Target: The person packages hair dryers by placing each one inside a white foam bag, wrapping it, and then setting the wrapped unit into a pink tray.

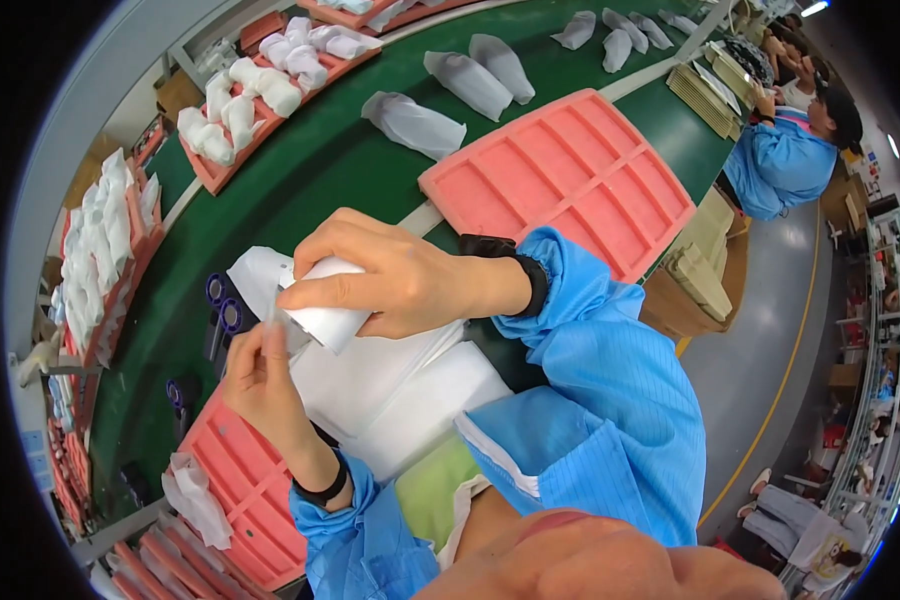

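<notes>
Fingers of the right hand (400, 280) clamp a white cylinder (335, 328), toward nine o'clock; at its eight o'clock the left hand (268, 392) pinches inward, its hold unclear. At two o'clock, a pink tray (562, 170).

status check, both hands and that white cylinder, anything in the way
Right hand gripping white cylinder. Left hand close by, contact unclear. White sheets nearby, no obstruction seen.

On the worktop (300, 200), sheets (430, 405) lie between a right tray (570, 185) and a left tray (260, 520). Beyond lie bags (410, 122), with a loaded tray (213, 182) to their left. Right of the worktop stands a carton (662, 308).
</notes>
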Tool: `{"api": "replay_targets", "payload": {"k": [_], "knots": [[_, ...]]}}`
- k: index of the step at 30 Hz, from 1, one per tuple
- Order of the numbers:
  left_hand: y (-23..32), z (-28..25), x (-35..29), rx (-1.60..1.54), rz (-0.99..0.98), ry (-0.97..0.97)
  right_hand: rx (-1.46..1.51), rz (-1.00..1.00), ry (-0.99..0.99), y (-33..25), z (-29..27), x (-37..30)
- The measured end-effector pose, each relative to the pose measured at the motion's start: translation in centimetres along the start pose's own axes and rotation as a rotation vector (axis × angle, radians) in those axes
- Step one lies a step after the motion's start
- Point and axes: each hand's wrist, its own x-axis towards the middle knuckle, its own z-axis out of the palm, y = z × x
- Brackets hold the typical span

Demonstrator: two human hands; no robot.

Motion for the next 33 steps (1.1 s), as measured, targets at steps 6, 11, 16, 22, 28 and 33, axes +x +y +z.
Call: {"api": "replay_targets", "payload": {"k": [6, 11, 16, 22, 28, 33], "knots": [[1.6, 2.2, -2.4, 0.048, 0.278, 0.047, -0.129, 0.042, -0.128, 1.1, 2.3, -1.1], [2.9, 3.3, -3.2, 0.281, 0.448, 0.082, -0.145, 0.034, -0.172, 1.2, 2.1, -0.9], [3.2, 4.0, -3.3, 0.126, 0.318, 0.009, -0.127, 0.312, -0.075, 2.1, 2.5, -1.6], [0.7, 2.2, -0.2, 0.268, 0.318, 0.031, 0.526, 0.519, -0.053, 0.9, 4.1, -2.4], [0.4, -0.9, 1.3, -0.204, 0.550, -0.288, 0.408, 0.335, -0.345, 2.8, 3.5, -2.0], [0.6, -0.7, 0.7, -0.432, 0.140, 0.239, -0.117, 0.441, -0.244, 3.7, 3.1, -2.5]]}}
